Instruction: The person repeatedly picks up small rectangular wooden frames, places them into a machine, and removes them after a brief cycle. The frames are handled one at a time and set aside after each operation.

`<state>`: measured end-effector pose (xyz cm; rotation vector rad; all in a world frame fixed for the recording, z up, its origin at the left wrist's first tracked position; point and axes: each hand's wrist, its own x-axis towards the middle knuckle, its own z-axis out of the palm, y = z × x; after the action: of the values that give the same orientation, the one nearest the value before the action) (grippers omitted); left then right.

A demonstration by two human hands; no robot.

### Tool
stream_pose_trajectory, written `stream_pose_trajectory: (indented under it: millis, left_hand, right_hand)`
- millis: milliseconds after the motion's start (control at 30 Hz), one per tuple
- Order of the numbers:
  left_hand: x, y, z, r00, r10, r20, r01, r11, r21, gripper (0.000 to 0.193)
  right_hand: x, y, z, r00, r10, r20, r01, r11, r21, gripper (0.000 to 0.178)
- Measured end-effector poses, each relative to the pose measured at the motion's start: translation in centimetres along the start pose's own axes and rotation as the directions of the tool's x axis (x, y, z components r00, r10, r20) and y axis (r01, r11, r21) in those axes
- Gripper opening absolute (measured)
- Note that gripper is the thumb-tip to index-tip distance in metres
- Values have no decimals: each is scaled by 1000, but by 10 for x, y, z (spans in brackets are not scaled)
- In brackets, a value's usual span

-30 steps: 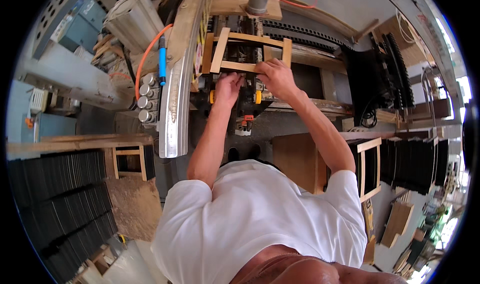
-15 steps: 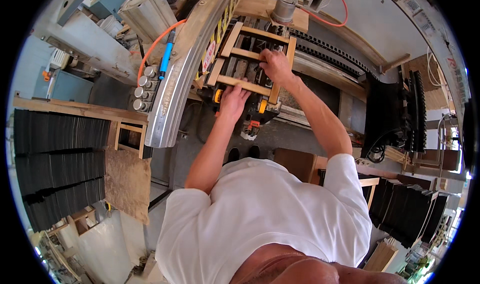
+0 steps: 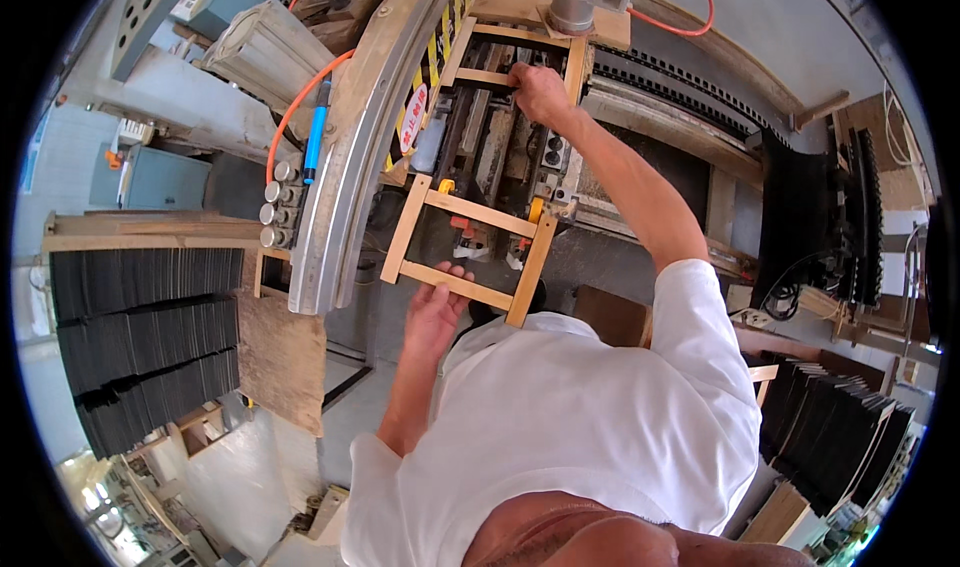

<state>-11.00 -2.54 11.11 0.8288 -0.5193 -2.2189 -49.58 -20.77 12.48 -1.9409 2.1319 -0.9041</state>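
Observation:
Near my body, my left hand (image 3: 433,317) grips the near rail of a small pale wooden frame (image 3: 407,229), its fingers curled around the wood. This frame is tilted and overlaps the near end of a machine bed (image 3: 497,152). Farther away, a second wooden frame (image 3: 575,69) lies on the bed beneath a metal cylinder (image 3: 572,12). My right hand (image 3: 543,97) is closed on the near rail of that frame, by its right side. The right fingertips are partly hidden behind the hand.
A thick metal-edged beam (image 3: 345,167) with striped tape runs along the left, with a blue marker (image 3: 317,132) on it. Stacks of black sheets (image 3: 150,307) stand at left, more black pieces (image 3: 825,427) at right. A black cable chain (image 3: 690,92) runs along the machine's right.
The two wooden frames, close together before, are now apart. My left hand has drawn the near one toward my body, while my right hand has moved slightly farther away onto the far frame.

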Motion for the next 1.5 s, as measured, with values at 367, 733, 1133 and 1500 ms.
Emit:
stream_pose_trajectory:
  millis: [367, 733, 1133, 1500]
  left_hand:
    - [-17, 32, -71, 997, -50, -51, 53, 997, 52, 33]
    - [-5, 49, -147, 979, -51, -198, 85, 982, 166, 32]
    - [5, 7, -152, 939, -49, -339, 135, 963, 234, 27]
    - [-3, -10, -135, 901, 94, -424, 61, 940, 337, 23]
  right_hand:
    - [16, 5, -5, 998, -18, 64, 30, 982, -186, 22]
    - [14, 0, -6, 995, 38, 93, -6, 947, -322, 27]
    - [18, 6, -11, 997, -15, 81, 31, 981, -190, 27]
    - [17, 12, -14, 986, -60, 157, 107, 943, -316, 31]
